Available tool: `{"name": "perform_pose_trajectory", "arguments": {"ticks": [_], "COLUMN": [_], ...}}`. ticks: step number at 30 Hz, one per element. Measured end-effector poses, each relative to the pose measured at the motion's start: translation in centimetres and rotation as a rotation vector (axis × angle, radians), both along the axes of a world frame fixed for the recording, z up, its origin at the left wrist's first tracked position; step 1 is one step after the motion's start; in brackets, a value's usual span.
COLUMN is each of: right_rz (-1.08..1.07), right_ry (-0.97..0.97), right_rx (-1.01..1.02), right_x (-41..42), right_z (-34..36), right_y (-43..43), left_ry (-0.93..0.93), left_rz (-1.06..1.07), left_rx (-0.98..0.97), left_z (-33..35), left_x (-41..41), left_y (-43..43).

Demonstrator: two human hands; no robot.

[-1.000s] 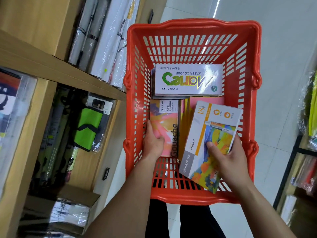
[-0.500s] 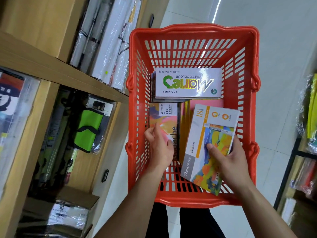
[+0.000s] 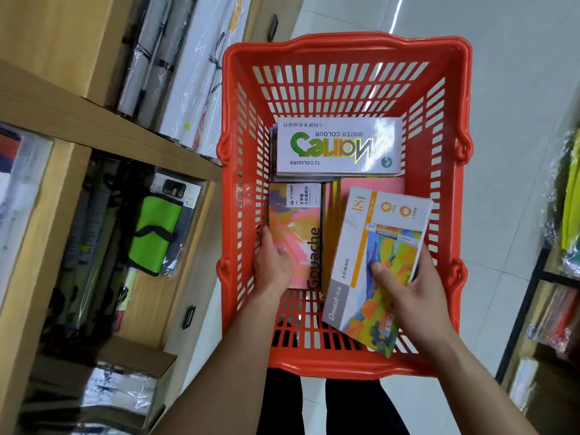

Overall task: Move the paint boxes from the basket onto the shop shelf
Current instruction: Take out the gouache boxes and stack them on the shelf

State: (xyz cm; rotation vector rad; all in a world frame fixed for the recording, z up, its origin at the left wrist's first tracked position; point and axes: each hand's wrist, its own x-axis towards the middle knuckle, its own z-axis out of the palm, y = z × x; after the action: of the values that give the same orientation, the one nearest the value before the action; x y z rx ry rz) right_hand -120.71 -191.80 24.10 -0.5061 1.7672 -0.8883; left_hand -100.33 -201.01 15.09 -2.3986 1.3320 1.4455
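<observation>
A red plastic basket (image 3: 345, 45) stands on the floor below me and holds several paint boxes. My right hand (image 3: 414, 296) grips a white Dmast box (image 3: 361, 255) with a colourful painting on it, tilted up above the basket's near right. My left hand (image 3: 271, 265) lies on the pink and yellow Gouache box (image 3: 298, 221) at the basket's left, fingers curled over its near left edge. A white Water Colour box (image 3: 339, 146) lies flat on a stack at the far side. Pink and yellow boxes (image 3: 370, 185) show beneath the Dmast box.
Wooden shop shelves (image 3: 103, 127) run along the left, with wrapped rolls on the upper board and a green pouch (image 3: 155, 233) and packets below. A dark metal rack (image 3: 533, 302) with wrapped goods stands at the right. Pale tiled floor surrounds the basket.
My left hand slid from the Gouache box's middle back to its near left edge and closed on it. The Dmast box in my right hand stays tilted, barely moved.
</observation>
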Motion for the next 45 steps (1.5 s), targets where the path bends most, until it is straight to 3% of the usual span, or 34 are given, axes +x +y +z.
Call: {"name": "perform_pose_trajectory", "arguments": {"ticks": [6,14,18,20,24,33,38,45], "right_rz": [0.022,0.026,0.039,0.034,0.017,-0.037,-0.056,-0.079], "right_ry": [-0.001,-0.001,0.001,0.005,-0.026,-0.181,-0.304,-0.398], "right_rx": [-0.027,-0.042,-0.038,-0.045,-0.067,-0.089,-0.076,-0.038], "right_x": [-0.1,-0.3,-0.3,-0.3,-0.2,0.5,0.9,1.7], "right_z": [0.0,0.2,0.1,0.3,0.7,2.7,3.9,6.9], "right_y": [0.1,0.1,0.2,0.2,-0.2,-0.4,-0.3,-2.7], "left_ry": [0.043,-0.011,0.011,0.050,0.204,0.408,0.474,0.640], "left_rz": [0.048,-0.144,-0.141,-0.186,-0.089,0.194,0.314,0.327], "left_rx": [-0.052,-0.264,-0.387,-0.339,-0.009,-0.212,-0.193,-0.109], "left_z": [-0.3,3.2,4.2,4.1,4.5,10.1,12.2,16.2], "left_x": [0.0,-1.3,-1.5,-1.7,-2.0,-0.1,1.2,1.2], "left_y": [0.0,2.0,2.4,2.4,1.5,0.0,1.1,2.3]}}
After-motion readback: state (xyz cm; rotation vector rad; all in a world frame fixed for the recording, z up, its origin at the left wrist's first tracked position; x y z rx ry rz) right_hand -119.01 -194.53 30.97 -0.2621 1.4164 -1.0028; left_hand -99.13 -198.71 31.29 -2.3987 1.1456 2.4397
